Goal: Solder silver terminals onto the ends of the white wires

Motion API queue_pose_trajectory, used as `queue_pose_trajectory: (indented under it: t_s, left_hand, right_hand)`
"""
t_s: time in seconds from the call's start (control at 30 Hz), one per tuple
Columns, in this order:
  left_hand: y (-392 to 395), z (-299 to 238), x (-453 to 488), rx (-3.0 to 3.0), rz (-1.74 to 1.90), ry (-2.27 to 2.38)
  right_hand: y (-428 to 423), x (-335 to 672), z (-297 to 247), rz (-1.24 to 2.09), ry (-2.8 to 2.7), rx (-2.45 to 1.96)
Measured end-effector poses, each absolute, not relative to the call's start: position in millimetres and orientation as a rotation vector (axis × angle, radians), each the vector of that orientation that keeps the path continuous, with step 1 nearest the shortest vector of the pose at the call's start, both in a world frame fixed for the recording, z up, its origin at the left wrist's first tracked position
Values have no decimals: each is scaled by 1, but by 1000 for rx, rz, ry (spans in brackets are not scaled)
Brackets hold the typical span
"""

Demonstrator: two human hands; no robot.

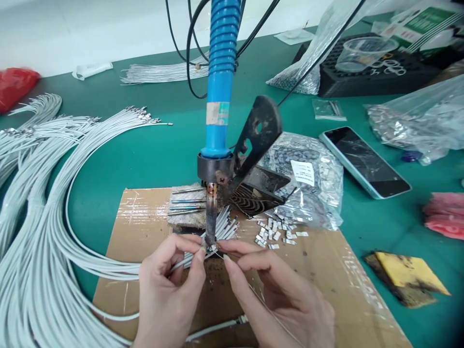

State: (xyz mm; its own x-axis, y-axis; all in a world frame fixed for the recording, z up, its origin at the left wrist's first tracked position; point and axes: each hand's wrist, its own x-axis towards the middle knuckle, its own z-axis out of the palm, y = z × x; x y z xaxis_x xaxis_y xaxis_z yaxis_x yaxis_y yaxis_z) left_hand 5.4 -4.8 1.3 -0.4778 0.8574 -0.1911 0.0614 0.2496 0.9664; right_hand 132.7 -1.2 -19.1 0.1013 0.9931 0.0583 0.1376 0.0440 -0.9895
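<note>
A blue-handled soldering iron [220, 96] stands tip down in a dark metal bracket [253, 140] over a taped cardboard sheet [337, 290]. Just under its tip, my left hand [170, 295] pinches the end of a white cable [108, 268] between thumb and forefinger. My right hand [279, 295] is closed on a thin solder wire [268, 309] and holds its end at the same spot. A fan of white cable ends [226, 227] lies behind the tip. Small metal terminals [271, 236] are scattered to the right.
Bundles of white cables [39, 203] curve across the green table [145, 145] at left. A bag of terminals [311, 183], a phone [364, 162], more plastic bags [420, 121], a black tray [373, 72] and a yellow sponge [409, 278] sit at right.
</note>
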Motion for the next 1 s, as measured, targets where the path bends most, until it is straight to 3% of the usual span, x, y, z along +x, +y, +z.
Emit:
queue_pose_trajectory:
  t_s: [1.0]
  left_hand:
    - [-7, 2, 4, 878, 1290, 1757]
  right_hand:
    - [0, 134, -23, 970, -1270, -1242]
